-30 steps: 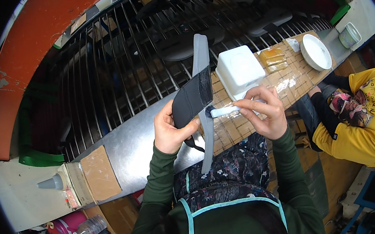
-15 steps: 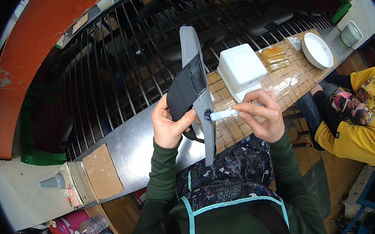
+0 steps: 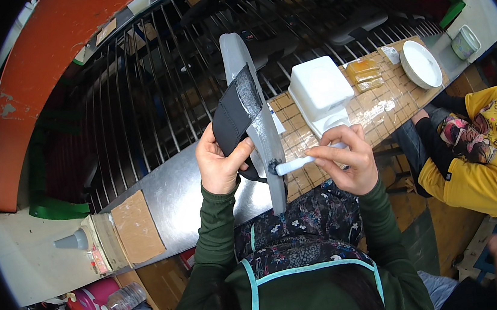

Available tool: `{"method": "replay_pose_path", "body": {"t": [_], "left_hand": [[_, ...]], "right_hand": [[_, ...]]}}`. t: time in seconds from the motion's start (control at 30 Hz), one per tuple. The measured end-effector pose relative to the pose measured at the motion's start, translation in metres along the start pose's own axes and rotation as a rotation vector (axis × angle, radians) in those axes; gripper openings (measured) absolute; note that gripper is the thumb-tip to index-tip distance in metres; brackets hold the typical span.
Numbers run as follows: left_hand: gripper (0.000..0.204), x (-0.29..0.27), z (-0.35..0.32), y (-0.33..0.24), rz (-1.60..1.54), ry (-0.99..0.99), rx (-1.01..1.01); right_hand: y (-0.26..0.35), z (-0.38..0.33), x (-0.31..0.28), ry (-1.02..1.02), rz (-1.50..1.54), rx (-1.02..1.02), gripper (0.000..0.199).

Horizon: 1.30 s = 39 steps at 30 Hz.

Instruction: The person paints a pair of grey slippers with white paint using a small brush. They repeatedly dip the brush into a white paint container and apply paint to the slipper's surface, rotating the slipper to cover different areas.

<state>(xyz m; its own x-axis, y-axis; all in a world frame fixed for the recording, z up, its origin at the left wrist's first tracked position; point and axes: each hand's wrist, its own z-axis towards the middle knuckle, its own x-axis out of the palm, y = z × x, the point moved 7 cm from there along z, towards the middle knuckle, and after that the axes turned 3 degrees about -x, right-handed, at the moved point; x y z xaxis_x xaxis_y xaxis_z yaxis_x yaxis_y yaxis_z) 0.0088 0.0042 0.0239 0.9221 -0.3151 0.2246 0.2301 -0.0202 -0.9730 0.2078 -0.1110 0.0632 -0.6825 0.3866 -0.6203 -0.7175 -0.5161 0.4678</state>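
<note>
My left hand (image 3: 222, 161) grips a slipper (image 3: 243, 95) by its wide black strap, holding it on edge over the bench. The slipper's grey sole faces right, and a shiny wet-looking coat covers part of it. Between the fingertips of my right hand (image 3: 346, 160) is a brush with a pale handle (image 3: 295, 164). Its dark bristles touch the sole's lower half, near the edge. Just beyond my right hand stands a white square-bodied container (image 3: 321, 90) on the bench.
Metal conveyor bars (image 3: 140, 100) run along the far side under an orange arch (image 3: 30, 99). Yellowish blocks (image 3: 365, 75) and a white bowl (image 3: 421, 65) sit on the board. A person in a yellow top (image 3: 479, 161) sits at right. Cardboard (image 3: 137, 226) lies left.
The brush has moved slightly down along the sole. The slipper has tilted, showing more of its sole. Another person's arm has appeared at the lower right.
</note>
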Motion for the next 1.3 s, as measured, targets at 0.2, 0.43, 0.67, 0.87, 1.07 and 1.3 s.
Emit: {"method": "replay_pose_path", "body": {"t": [0.2, 0.43, 0.67, 0.87, 1.07, 1.3], "left_hand": [[0.064, 0.017, 0.001, 0.005, -0.275, 0.242, 0.016], [0.085, 0.009, 0.004, 0.014, -0.267, 0.202, 0.037], [0.071, 0.015, 0.004, 0.011, -0.32, 0.239, 0.092], [0.059, 0.0, 0.008, 0.012, -0.184, 0.02, 0.045], [0.051, -0.005, 0.006, 0.0, -0.017, -0.057, 0.129], [0.056, -0.004, 0.0, 0.003, 0.094, -0.092, 0.134]], "right_hand": [[-0.032, 0.011, 0.002, -0.159, 0.328, 0.18, 0.022], [-0.033, 0.009, 0.019, -0.04, 0.583, 0.221, 0.019], [-0.054, 0.0, 0.026, -0.179, 0.487, 0.456, 0.02], [-0.037, -0.024, 0.03, -0.024, 0.766, 0.565, 0.019], [-0.025, -0.04, 0.016, -0.077, 0.682, 0.552, 0.02], [-0.028, -0.036, 0.015, -0.082, 0.545, 0.525, 0.02]]}}
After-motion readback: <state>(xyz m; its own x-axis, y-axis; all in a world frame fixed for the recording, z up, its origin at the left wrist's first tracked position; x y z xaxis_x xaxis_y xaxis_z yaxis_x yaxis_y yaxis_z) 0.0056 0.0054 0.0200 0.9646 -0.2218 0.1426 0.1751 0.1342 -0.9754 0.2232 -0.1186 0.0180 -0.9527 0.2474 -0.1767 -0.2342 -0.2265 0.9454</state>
